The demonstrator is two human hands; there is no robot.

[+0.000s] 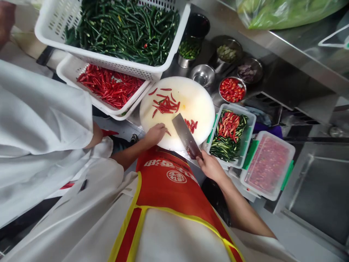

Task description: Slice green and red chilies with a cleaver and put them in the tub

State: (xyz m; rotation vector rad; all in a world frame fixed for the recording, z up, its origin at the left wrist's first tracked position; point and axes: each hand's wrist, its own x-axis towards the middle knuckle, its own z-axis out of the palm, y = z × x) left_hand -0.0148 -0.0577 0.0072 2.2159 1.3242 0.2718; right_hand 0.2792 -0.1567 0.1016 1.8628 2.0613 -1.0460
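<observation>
My right hand (pixel 210 166) is wrapped round the handle of a cleaver (pixel 185 135), whose broad blade slants over a round white cutting board (pixel 199 96). My left hand (pixel 156 134) is over the board's near left edge, its fingers pinched at one end of a red chili pepper (pixel 168 133). A loose pile of whole red chilies (pixel 166 105) lies toward the board's far left. Just right of the blade is a small heap of cut red chilies (pixel 191 125).
Behind the board stand a white basket of green chilies (pixel 131 32), a basket of red chilies (pixel 109 87) and several metal bowls, one with chopped red peppers (pixel 232 90). On the right are a tub of cut chilies (pixel 229 134) and a lidded tub (pixel 268 165). A co-worker's white sleeve (pixel 46 109) is close at left.
</observation>
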